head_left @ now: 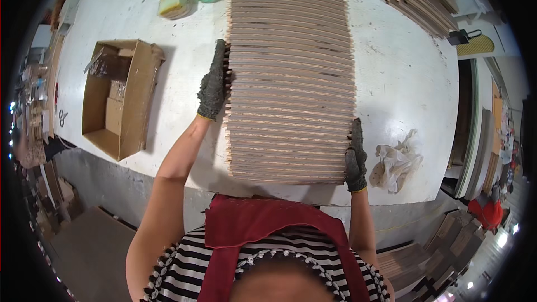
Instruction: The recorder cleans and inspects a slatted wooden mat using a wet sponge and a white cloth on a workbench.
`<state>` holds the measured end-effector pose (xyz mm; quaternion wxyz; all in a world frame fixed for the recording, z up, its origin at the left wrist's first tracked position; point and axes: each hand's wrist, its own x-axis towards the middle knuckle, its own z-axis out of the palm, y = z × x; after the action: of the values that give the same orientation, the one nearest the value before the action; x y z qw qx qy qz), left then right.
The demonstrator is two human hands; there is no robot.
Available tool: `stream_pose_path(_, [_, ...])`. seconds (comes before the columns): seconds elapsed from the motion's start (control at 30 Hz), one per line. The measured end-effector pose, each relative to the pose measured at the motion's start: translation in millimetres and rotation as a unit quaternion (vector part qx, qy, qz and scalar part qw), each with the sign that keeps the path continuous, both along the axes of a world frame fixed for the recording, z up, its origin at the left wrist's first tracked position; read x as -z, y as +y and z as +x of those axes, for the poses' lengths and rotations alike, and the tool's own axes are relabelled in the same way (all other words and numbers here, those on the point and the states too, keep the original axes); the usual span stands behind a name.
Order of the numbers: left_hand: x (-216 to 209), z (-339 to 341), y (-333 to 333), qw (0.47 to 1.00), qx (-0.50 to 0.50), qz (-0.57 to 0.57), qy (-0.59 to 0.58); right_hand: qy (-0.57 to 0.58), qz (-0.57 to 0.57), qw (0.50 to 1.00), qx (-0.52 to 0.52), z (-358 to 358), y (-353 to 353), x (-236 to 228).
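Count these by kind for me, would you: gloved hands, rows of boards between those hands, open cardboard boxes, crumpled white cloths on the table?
Gloved hands: 2 (left hand, right hand)
Row of boards between them: 1
Open cardboard box: 1
Crumpled white cloth on the table: 1
Total: 5

Dark red apron (263, 221) over a stripy top (187, 263), solid combo tbh
Top's black and white with bobbly trim (158, 271) at the neckline and sleeve edges, apron straps (219, 274) match the bib, left hand (212, 86) and right hand (355, 159) wear fuzzy-looking dark grey gloves with skinny yellow cuff edges (206, 118).
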<state>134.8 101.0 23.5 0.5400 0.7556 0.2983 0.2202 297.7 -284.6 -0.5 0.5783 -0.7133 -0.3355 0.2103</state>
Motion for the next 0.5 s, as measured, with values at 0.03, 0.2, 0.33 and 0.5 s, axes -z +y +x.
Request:
stream_pose_path(0.03, [-1,-3,-5,1.0,-0.01,-0.025,-0.004,0.008,-0.012,1.0,0.015,-3,4,4])
stream_pose_path(0.2, [20,-4,-9,0.999,-0.042,0.02,-0.013,0.016,0.006,1.0,0.015,-4,8,7])
stream_pose_path(0.33, [21,-5,-8,0.995,-0.03,0.092,-0.037,0.018,0.034,0.999,0.029,3,14,6])
stream_pose_path(0.5, [7,-24,-20,0.995,-0.008,0.047,-0.091,0.026,0.064,0.997,0.036,22,29,1])
